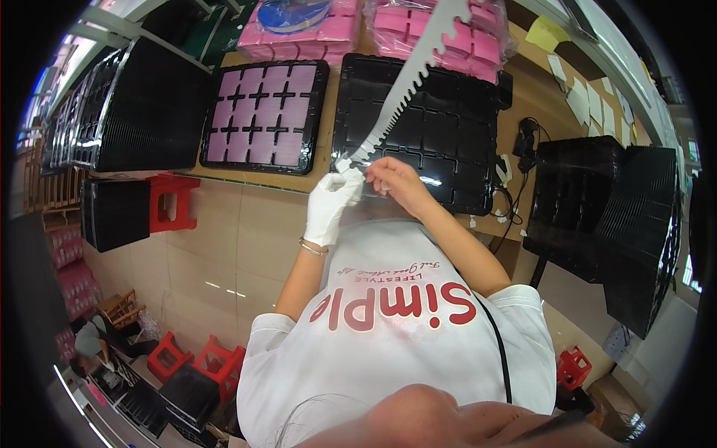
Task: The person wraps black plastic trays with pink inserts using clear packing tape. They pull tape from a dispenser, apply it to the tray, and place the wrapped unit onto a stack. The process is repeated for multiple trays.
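My left hand (331,207), in a white glove, is raised over the front edge of the table. Its thumb and fingers pinch a small white piece (344,166). Close to its right, my bare right hand (401,185) has curled fingers with the tips drawn together; whatever they hold is too small to make out. Above both hands, a long pale strip (403,86) with a toothed edge slants up to the right, its lower end near the left fingertips. Behind the hands lies a black tray (455,112) with square compartments.
A second black tray (319,112) with pink squares lies to the left, near a tall stack of black trays (153,108). Wrapped pink packs (314,37) line the back. Cables (527,142) and more black trays (571,194) are at right. A red stool (173,201) stands below left.
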Action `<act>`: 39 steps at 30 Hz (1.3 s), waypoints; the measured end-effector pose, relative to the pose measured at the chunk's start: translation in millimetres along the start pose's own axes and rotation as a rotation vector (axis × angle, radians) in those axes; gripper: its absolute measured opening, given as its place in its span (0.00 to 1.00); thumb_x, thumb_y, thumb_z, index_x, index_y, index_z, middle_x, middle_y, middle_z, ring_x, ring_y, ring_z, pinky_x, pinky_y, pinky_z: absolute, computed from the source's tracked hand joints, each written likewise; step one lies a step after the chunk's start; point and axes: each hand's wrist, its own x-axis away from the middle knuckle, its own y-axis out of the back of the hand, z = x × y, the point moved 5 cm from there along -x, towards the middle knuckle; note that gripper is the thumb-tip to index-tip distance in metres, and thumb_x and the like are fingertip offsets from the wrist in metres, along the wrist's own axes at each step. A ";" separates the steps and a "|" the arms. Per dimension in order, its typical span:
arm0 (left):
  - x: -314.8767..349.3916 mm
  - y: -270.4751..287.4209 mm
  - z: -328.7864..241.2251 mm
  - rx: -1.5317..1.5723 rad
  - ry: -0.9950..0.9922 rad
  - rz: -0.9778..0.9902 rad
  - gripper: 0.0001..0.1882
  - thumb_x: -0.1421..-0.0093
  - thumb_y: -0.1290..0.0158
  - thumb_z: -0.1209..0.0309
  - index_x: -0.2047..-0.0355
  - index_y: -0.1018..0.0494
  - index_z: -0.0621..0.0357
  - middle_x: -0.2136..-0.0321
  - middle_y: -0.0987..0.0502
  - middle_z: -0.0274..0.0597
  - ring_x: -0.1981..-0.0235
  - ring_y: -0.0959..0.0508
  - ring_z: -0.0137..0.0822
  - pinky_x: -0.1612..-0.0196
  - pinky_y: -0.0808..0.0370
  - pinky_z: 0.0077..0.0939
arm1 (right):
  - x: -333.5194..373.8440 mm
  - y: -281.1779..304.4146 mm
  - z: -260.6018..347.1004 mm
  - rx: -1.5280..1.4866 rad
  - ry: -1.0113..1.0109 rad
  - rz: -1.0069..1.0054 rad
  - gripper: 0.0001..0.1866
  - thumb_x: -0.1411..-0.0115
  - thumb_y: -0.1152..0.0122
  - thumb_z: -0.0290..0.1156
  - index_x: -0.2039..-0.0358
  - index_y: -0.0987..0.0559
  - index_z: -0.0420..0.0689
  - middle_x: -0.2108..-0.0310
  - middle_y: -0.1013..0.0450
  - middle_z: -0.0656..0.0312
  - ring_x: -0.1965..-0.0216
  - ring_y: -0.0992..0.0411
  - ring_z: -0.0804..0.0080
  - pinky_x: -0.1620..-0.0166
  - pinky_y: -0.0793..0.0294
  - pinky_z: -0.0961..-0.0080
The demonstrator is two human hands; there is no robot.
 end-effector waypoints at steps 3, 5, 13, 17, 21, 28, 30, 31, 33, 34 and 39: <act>1.5 -21.8 -6.1 -0.052 -0.004 0.133 0.11 0.40 0.42 0.70 0.60 0.28 0.61 0.69 0.24 0.34 0.72 0.27 0.20 0.70 0.31 0.14 | 6.5 1.0 4.8 0.300 0.112 -0.103 0.07 0.43 0.34 0.29 0.66 0.22 0.42 0.70 0.27 0.71 0.73 0.35 0.89 0.69 0.37 0.89; 3.4 -32.2 -11.6 -0.046 0.030 0.245 0.15 0.38 0.44 0.68 0.54 0.29 0.63 0.62 0.24 0.36 0.69 0.27 0.21 0.68 0.30 0.15 | 14.9 11.2 10.7 0.309 0.074 -0.100 0.06 0.43 0.34 0.29 0.67 0.22 0.43 0.71 0.26 0.71 0.74 0.36 0.90 0.70 0.38 0.91; -14.2 -73.9 -17.0 0.107 0.105 0.182 0.20 0.36 0.47 0.54 0.60 0.24 0.60 0.76 0.27 0.29 0.79 0.33 0.17 0.75 0.36 0.12 | 30.5 42.2 25.1 0.359 0.211 -0.191 0.05 0.43 0.34 0.27 0.70 0.21 0.41 0.71 0.26 0.71 0.77 0.37 0.91 0.72 0.40 0.93; -25.6 -85.9 -11.2 -0.002 0.120 0.147 0.16 0.39 0.41 0.57 0.67 0.24 0.59 0.81 0.31 0.26 0.81 0.38 0.16 0.77 0.43 0.10 | 40.4 53.8 37.3 0.581 0.466 -0.167 0.05 0.45 0.33 0.27 0.71 0.21 0.41 0.72 0.28 0.69 0.78 0.36 0.88 0.74 0.39 0.90; -35.5 -100.1 -1.0 0.081 0.045 0.065 0.13 0.41 0.39 0.60 0.67 0.24 0.58 0.81 0.31 0.26 0.81 0.37 0.16 0.78 0.43 0.11 | 62.7 51.9 58.7 0.885 0.860 -0.218 0.07 0.49 0.30 0.24 0.73 0.21 0.40 0.74 0.30 0.65 0.78 0.35 0.82 0.75 0.36 0.86; -40.1 -90.1 -8.1 -0.032 -0.043 -0.090 0.16 0.38 0.42 0.61 0.64 0.26 0.64 0.81 0.33 0.27 0.82 0.37 0.17 0.78 0.43 0.11 | 19.5 143.1 118.0 0.759 0.613 -0.311 0.04 0.44 0.35 0.29 0.71 0.20 0.43 0.71 0.26 0.65 0.67 0.30 0.77 0.61 0.32 0.79; -36.7 -92.8 -7.0 -0.057 -0.020 -0.088 0.15 0.39 0.42 0.61 0.67 0.25 0.62 0.81 0.32 0.27 0.82 0.37 0.16 0.78 0.43 0.11 | -20.9 206.7 143.0 0.885 0.638 -0.447 0.05 0.46 0.34 0.30 0.71 0.20 0.44 0.71 0.26 0.62 0.67 0.28 0.72 0.62 0.31 0.76; -36.6 -94.2 -5.8 -0.052 -0.014 -0.087 0.14 0.40 0.41 0.60 0.68 0.25 0.60 0.81 0.30 0.27 0.82 0.37 0.16 0.79 0.43 0.11 | -37.2 227.5 155.4 0.959 0.639 -0.476 0.06 0.45 0.34 0.32 0.72 0.20 0.43 0.71 0.25 0.59 0.67 0.27 0.68 0.62 0.30 0.72; -36.0 -94.4 -1.4 -0.053 -0.012 -0.101 0.13 0.40 0.40 0.61 0.68 0.25 0.59 0.81 0.29 0.28 0.82 0.36 0.16 0.79 0.42 0.11 | -62.9 251.5 167.4 1.211 0.496 -0.623 0.09 0.49 0.31 0.35 0.72 0.19 0.43 0.75 0.23 0.58 0.71 0.25 0.67 0.65 0.28 0.72; -35.6 -94.2 0.2 -0.045 -0.016 -0.101 0.13 0.40 0.40 0.61 0.68 0.25 0.59 0.81 0.28 0.28 0.82 0.35 0.16 0.78 0.42 0.11 | -69.6 258.7 168.2 1.296 0.368 -0.682 0.10 0.50 0.31 0.36 0.72 0.19 0.43 0.75 0.23 0.56 0.71 0.24 0.62 0.65 0.27 0.69; -35.6 -91.0 10.9 -0.020 0.003 -0.111 0.13 0.40 0.41 0.62 0.66 0.25 0.61 0.77 0.25 0.31 0.81 0.33 0.16 0.77 0.40 0.10 | -78.6 260.2 170.4 1.378 0.250 -0.700 0.09 0.52 0.30 0.34 0.75 0.19 0.43 0.76 0.23 0.55 0.70 0.23 0.59 0.64 0.25 0.66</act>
